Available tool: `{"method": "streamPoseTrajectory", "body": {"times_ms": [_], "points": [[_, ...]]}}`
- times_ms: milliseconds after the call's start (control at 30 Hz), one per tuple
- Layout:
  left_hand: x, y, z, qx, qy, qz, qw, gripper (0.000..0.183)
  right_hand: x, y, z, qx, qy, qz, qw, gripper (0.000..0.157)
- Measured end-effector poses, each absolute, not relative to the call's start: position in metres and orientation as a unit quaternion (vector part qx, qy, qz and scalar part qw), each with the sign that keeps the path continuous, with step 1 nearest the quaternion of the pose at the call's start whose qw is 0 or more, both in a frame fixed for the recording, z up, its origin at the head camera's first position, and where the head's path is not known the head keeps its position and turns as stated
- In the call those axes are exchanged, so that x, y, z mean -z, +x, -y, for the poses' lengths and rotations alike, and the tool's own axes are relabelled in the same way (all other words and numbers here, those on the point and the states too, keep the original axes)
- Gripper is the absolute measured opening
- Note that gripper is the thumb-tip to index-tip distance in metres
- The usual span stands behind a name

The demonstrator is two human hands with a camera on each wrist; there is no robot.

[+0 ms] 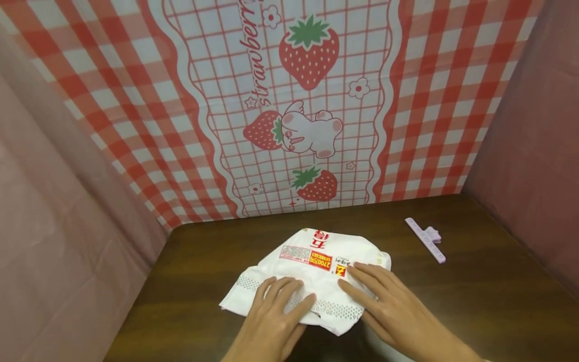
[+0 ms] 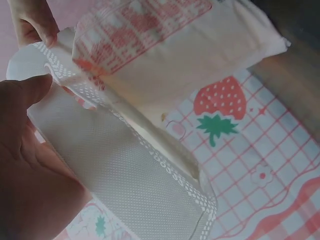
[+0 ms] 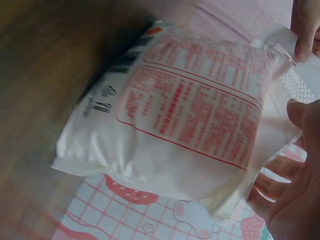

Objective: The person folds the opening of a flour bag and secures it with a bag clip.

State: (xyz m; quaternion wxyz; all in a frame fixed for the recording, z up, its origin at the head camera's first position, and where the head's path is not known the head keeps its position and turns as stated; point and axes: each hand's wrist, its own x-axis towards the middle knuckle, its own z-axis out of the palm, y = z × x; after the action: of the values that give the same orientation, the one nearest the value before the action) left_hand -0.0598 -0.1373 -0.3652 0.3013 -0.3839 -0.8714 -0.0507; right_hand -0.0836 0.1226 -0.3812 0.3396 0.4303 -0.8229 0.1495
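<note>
Our left hand (image 1: 273, 319) and right hand (image 1: 392, 305) pinched the near edge of a white, red-printed plastic bag (image 1: 318, 281) over the dark brown, wood-grained table (image 1: 181, 286), probably folding its mouth, so an even crease seemed needed before the pale lilac, bar-shaped plastic clip (image 1: 425, 240).

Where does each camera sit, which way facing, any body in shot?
Head: on the head, facing forward and down at white bag, table and strawberry backdrop; left hand and right hand show.
Left wrist: on that wrist, facing the bag's dotted edge, backdrop beyond; left hand large at left, right hand upper left.
Right wrist: on that wrist, facing the bag's red text; right hand at right, left hand upper right.
Both wrist views share both hands, bag, backdrop.
</note>
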Motion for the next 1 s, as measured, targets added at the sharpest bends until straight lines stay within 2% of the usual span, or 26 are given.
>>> {"method": "streamPoseTrajectory", "body": {"times_ms": [333, 633, 833, 1000], "points": [[0.335, -0.064, 0.140, 0.065, -0.393, 0.874, 0.279, 0.039, 0.360, -0.090, -0.121, -0.141, 0.427, 0.827, 0.339, 0.044], [0.299, -0.071, 0.145, 0.100, -0.389, 0.854, 0.330, 0.024, 0.324, -0.104, -0.115, -0.196, 0.445, 0.797, 0.357, 0.036], [0.284, -0.073, 0.156, 0.115, -0.351, 0.866, 0.336, 0.018, 0.310, -0.109, -0.111, -0.249, 0.432, 0.786, 0.364, 0.033], [0.275, -0.078, 0.169, 0.130, -0.304, 0.885, 0.329, 0.019, 0.302, -0.115, -0.112, -0.313, 0.431, 0.764, 0.365, 0.014]]}}
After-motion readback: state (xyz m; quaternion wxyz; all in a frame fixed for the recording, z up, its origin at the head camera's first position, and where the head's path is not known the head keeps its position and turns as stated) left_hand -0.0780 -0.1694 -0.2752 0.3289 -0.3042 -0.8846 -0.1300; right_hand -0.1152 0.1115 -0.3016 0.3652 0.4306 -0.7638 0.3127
